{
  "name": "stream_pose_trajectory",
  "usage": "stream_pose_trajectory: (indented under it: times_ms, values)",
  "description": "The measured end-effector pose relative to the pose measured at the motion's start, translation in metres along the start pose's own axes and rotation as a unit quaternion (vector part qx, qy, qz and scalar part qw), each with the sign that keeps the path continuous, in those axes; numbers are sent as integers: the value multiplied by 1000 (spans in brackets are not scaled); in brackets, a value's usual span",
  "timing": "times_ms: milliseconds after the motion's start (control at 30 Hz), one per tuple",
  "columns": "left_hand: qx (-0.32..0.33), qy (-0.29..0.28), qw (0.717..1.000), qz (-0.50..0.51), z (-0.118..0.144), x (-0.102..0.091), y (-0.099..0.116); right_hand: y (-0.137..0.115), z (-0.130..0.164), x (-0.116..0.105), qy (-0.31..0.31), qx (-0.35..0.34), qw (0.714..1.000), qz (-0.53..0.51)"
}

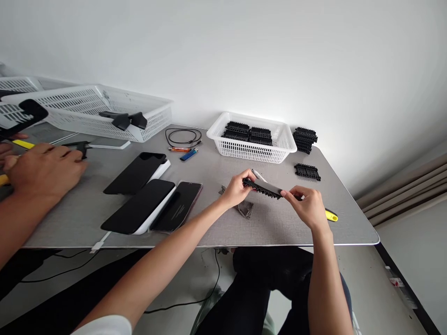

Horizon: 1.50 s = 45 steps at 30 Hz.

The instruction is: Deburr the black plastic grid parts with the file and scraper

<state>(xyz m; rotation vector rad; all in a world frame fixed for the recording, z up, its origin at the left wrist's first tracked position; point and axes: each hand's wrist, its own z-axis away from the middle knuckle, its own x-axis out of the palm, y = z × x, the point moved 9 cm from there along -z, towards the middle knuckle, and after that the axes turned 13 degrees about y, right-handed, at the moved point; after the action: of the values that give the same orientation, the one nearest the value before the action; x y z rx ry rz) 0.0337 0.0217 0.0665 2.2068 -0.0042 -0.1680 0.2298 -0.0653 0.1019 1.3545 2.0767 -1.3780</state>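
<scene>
I hold a long black toothed plastic part point(262, 188) level above the grey table point(272, 228), one end in each hand. My left hand point(236, 188) pinches its left end. My right hand point(308, 204) grips its right end. A yellow-handled tool point(331, 215) pokes out from behind my right hand; whether the hand holds it I cannot tell. A small grey scrap point(246, 209) lies on the table under the part.
A white basket point(254, 150) holds several black parts, with a stack point(305, 138) and a single part point(307, 171) to its right. Three phones point(139, 204), a lighter point(189, 155), a cable point(183, 136) and large baskets point(94, 111) lie left. Another person's hand point(44, 170) works at far left.
</scene>
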Motion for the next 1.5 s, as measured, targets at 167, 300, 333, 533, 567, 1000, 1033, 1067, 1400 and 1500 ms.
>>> stream_pose_trajectory:
  times_ms: [167,300,333,533,567,1000,1033,1067,1400,1500]
  values:
    - [7,-6,1000,-7,1,0,-1,-4,1,10,-19,1,1000,12]
    - [3,8,1000,6,-1,-4,-1,12,-2,3,-24,15,1000,-6]
    - [2,10,1000,12,-1,-5,-1,17,-3,0,-20,21,999,-13]
    - [3,-4,1000,-9,1,-1,0,10,-1,3,-13,25,999,-44]
    - [3,-8,1000,-16,1,0,0,6,-1,6,-19,20,999,-37]
    - [2,9,1000,27,-1,-3,-2,21,-5,-18,40,61,995,-67]
    - [2,4,1000,26,0,-1,-1,17,-5,-13,36,61,995,-74]
    - [4,-2,1000,25,1,0,1,13,-4,-8,27,62,994,-80]
    - [37,-45,998,-14,7,9,6,6,2,33,-72,80,989,-98]
    - [49,-49,997,-14,8,10,7,9,3,34,-75,89,988,-105]
